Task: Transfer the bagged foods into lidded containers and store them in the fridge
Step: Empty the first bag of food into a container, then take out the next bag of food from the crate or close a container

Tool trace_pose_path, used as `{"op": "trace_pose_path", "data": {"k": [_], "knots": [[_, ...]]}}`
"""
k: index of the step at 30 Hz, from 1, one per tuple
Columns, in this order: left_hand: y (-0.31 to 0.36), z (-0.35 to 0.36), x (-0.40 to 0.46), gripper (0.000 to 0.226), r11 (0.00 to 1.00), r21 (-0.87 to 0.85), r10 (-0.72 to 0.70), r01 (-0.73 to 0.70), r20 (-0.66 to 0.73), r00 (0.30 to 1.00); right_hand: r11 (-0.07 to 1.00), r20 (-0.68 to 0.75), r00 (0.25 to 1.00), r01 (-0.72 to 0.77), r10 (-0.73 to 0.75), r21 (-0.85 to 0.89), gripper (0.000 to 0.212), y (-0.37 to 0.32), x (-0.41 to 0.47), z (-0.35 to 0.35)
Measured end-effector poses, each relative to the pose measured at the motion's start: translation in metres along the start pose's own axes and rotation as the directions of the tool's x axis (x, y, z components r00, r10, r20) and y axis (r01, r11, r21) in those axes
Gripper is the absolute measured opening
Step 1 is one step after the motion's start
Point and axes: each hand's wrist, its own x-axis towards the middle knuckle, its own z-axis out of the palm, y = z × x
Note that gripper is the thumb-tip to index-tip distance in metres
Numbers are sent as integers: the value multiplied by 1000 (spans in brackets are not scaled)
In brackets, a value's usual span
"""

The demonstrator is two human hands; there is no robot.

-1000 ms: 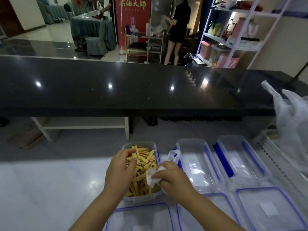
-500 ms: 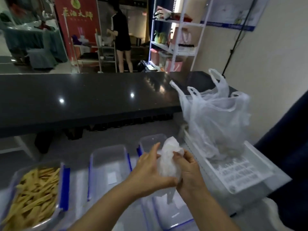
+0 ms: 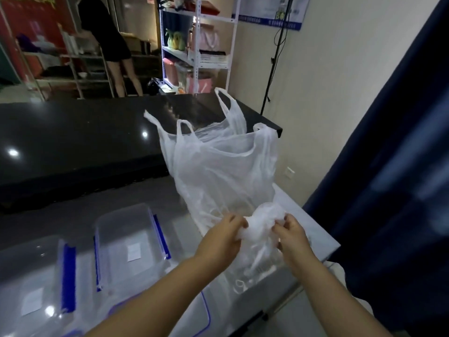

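A crumpled white plastic bag (image 3: 261, 221) is squeezed between my left hand (image 3: 222, 235) and my right hand (image 3: 290, 235), low and right of centre. Behind it stand tall white carrier bags (image 3: 218, 166) with their handles up, resting on a white tray (image 3: 313, 229). Two clear containers with blue clips lie to the left: one (image 3: 128, 242) near the middle, one (image 3: 31, 283) at the left edge. Both look empty, each with a small label inside. A blue-rimmed clear lid (image 3: 204, 312) lies under my left forearm.
A black glossy counter (image 3: 73, 142) runs across behind the work surface. A dark blue curtain (image 3: 401, 166) hangs at the right. A white shelf rack (image 3: 199, 45) stands at the back, and a person in black (image 3: 109, 32) stands beyond the counter.
The view has swung right, away from the container of yellow strips. Both hands lifted the small white bag, balled it up and carried it rightward in front of the carrier bags.
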Motion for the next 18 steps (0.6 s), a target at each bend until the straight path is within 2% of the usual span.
{"op": "trace_pose_path", "data": {"k": [2, 3, 5, 7, 8, 10, 13, 15, 16, 18], "knots": [[-2, 13, 11, 27, 997, 71, 22, -24, 20, 1000, 961, -37, 988, 137, -150, -242, 35, 5, 9, -14], [-4, 19, 14, 26, 994, 107, 18, -23, 50, 999, 902, -17, 967, 232, -255, -365, 42, 8, 11, -17], [-7, 31, 19, 27, 983, 180, 4, -24, 113, 994, 679, 137, 897, 411, -420, -608, 45, 14, 13, -17], [-9, 38, 21, 31, 973, 231, -19, -21, 170, 985, 439, 339, 839, 519, -427, -733, 35, 22, 17, -13], [-9, 39, 21, 33, 967, 254, -22, -29, 197, 980, 376, 398, 837, 531, -376, -759, 28, 25, 21, -12], [-9, 38, 18, 35, 940, 337, -26, -63, 252, 967, 356, 430, 862, 503, -267, -787, 20, 28, 27, -11], [-12, 35, 8, 35, 853, 498, 56, -160, 218, 974, 361, 426, 891, 453, -156, -815, 17, 29, 35, -9], [-11, 35, 0, 25, 831, 531, 88, -166, 170, 981, 321, 433, 892, 451, -129, -833, 17, 30, 37, -6], [-15, 37, -3, 23, 844, 506, 88, -180, 200, 976, 319, 432, 894, 447, -120, -836, 16, 30, 37, -5], [-18, 36, -9, 37, 872, 460, 57, -168, 246, 968, 298, 437, 893, 448, -105, -843, 18, 28, 36, -4]]}}
